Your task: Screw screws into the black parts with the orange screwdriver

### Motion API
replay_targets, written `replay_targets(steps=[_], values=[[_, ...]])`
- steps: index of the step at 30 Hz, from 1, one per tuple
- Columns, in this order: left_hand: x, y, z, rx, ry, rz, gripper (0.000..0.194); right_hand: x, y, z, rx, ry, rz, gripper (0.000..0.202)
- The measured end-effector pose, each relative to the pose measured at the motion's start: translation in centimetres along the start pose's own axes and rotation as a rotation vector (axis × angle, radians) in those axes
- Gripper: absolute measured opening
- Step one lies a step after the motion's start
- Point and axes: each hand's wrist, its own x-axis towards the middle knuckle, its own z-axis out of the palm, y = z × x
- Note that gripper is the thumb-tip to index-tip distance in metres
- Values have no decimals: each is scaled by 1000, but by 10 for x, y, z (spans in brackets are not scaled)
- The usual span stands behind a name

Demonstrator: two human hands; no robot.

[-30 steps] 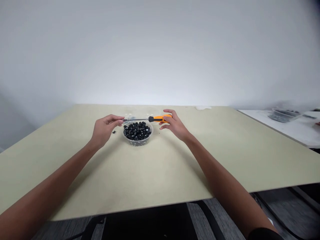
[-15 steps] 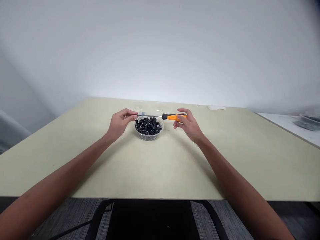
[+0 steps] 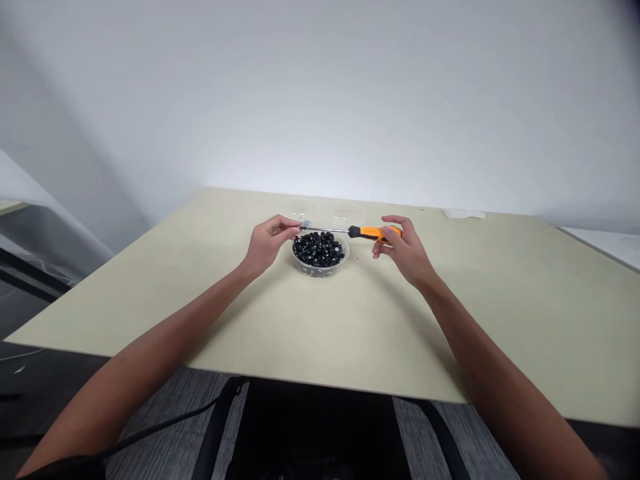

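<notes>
Head view: the left hand and the right hand held a screwdriver between them, shaft directed toward the left hand and handle toward the right hand. The left hand was closed in a pinch, thumb against fingers, at the tip end of the shaft; whether a separate small part was seated there was too small to tell. The right hand gripped the orange and black handle lightly between thumb and fingers, with one finger raised clear above it and other fingers curled below it. The screwdriver lay approximately level, its shaft passing over the far side of a round clear container. The container stood on the pale tabletop between the two hands, slightly nearer the left hand, and was filled with small black parts. A transparent item with bright reflections lay beyond the container, forward of the left hand and extending toward the right hand. A flat white object rested near the far edge of the tabletop, forward and to the right of the right hand. A black chair was positioned below both hands, at the near edge.
</notes>
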Motion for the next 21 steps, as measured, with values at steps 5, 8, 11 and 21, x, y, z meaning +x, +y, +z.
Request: replay_targets(steps=[5,8,11,21], values=[[1,2,-2,-7,26,8,18,-3,-6,3,-45,-16,21,50],[4,0,-3,-24,63,10,19,-3,-3,4,42,-75,17,51],[5,0,-4,-43,73,30,19,-2,-1,6,47,-49,31,47],[1,1,2,-66,20,-43,18,1,-2,-2,-2,-37,18,51]])
